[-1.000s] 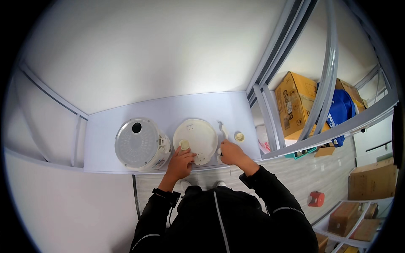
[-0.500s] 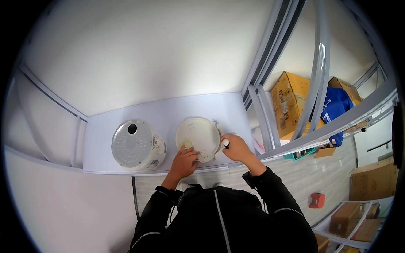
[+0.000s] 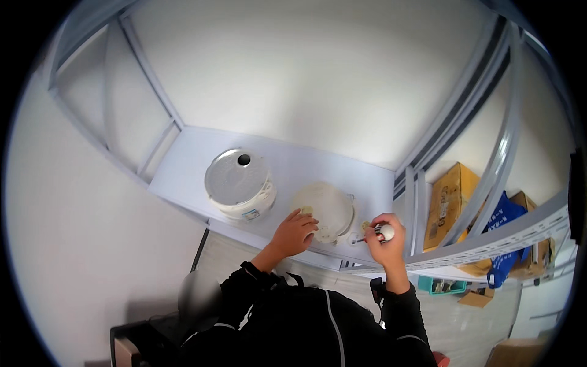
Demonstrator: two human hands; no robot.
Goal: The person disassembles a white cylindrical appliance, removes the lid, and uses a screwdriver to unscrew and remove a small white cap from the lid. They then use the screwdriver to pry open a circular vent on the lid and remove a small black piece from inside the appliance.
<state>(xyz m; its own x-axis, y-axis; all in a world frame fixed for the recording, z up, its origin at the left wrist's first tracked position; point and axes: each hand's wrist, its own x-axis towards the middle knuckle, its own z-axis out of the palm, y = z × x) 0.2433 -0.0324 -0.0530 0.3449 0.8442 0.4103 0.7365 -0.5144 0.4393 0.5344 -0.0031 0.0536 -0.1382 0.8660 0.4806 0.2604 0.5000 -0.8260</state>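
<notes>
My left hand (image 3: 294, 235) lies with fingers apart at the left edge of a white round plastic disc (image 3: 329, 214), fingertips at a small pale-yellow round piece (image 3: 306, 211) on it. My right hand (image 3: 390, 244) grips a screwdriver (image 3: 383, 232) with a white handle, its thin shaft pointing left and down beside the disc. Another small pale-yellow piece (image 3: 365, 226) is partly hidden by that hand. Left of the disc stands a white cylindrical appliance (image 3: 240, 199) with a silver, dimpled top and a dark round hole.
The white shelf (image 3: 183, 171) is bounded by grey metal posts (image 3: 510, 140) and rails. To the right are a cardboard box (image 3: 449, 202), a blue bag (image 3: 504, 214) and a teal crate (image 3: 441, 284). A dark piece of equipment (image 3: 134, 342) stands at lower left.
The view has swung, shifting the shelf rightward in the picture. My right hand moved right, off the disc's edge, and turned with the screwdriver. My left hand stayed at the yellowish piece.
</notes>
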